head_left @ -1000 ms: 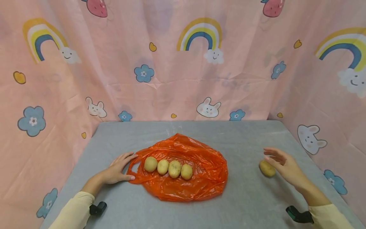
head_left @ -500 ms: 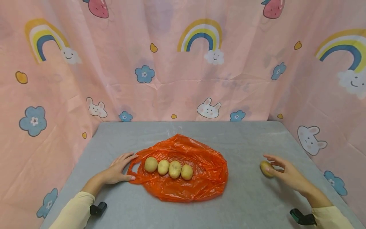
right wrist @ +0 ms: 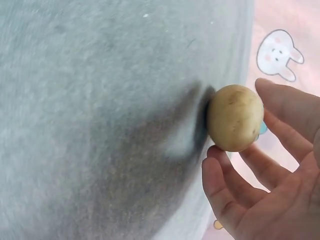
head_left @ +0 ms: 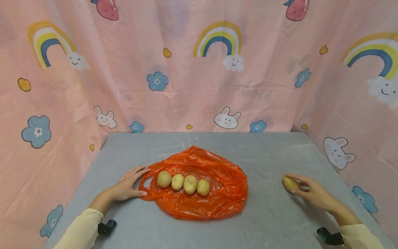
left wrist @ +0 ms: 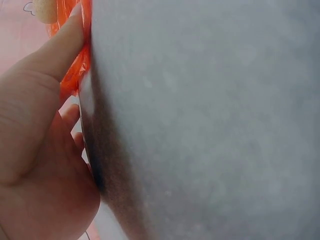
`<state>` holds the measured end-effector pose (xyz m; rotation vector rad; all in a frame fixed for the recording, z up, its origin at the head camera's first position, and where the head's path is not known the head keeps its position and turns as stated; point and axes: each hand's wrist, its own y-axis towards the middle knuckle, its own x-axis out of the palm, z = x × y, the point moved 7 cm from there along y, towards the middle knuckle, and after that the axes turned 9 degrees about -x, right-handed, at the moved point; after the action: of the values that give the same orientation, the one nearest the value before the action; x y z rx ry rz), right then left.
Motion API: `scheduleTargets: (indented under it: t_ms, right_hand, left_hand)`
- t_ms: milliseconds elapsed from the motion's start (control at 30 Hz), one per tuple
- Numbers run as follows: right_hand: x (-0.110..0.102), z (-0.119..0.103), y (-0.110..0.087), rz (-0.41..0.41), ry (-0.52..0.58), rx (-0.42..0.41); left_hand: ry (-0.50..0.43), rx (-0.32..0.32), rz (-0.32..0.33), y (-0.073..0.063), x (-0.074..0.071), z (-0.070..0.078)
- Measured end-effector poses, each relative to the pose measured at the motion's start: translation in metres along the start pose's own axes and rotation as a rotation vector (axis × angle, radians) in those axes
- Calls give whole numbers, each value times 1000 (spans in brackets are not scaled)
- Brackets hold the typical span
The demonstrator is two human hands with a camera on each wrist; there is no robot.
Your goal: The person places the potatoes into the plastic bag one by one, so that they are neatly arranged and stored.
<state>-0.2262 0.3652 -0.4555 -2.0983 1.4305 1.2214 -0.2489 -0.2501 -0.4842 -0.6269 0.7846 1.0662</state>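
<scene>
An orange plastic bag [head_left: 230, 193] lies spread flat on the grey table, with a row of several potatoes [head_left: 190, 184] on it. At the bag's handle end rests my left hand [head_left: 125, 185], thumb and fingers spread and touching the plastic. The left wrist view shows the left thumb [left wrist: 55, 55] extended over the orange film. Far to the right, a single potato [head_left: 290, 183] sits on the table. My right hand [head_left: 315, 193] curls its fingers and thumb round that potato. In the right wrist view the potato [right wrist: 235, 118] lies between thumb and fingertips, close to the table.
A grey table [head_left: 264, 148] runs back to a pink printed curtain [head_left: 186, 69], which also hangs at both sides. Dark wrist mounts [head_left: 330, 237] stick out from both cuffs. Bare table lies between the bag and the right-hand potato.
My right hand has come down from above the lone potato, and its fingers have closed in round it. The left hand, the bag and the potatoes on it stay in place.
</scene>
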Motion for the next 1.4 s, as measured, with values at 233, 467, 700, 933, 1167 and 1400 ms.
scheduleTargets:
  t_ms: [233, 467, 700, 933, 1167, 1400]
  right_hand:
    - [3, 2, 3, 15, 5, -64]
    - [5, 1, 7, -50, -16, 31]
    - [4, 0, 12, -43, 5, 19]
    - [8, 0, 15, -43, 51, 36]
    - [11, -4, 18, -26, 63, 72]
    - [7, -20, 18, 21, 34, 99]
  left_hand:
    - [0, -58, -33, 0, -1, 0]
    - [8, -60, -30, 0, -1, -2]
    - [7, -64, -32, 2, -1, -3]
    - [-2, -29, -16, 0, 0, -3]
    - [-9, -10, 4, -2, 0, -6]
    - [-3, -15, -1, 2, 3, -7]
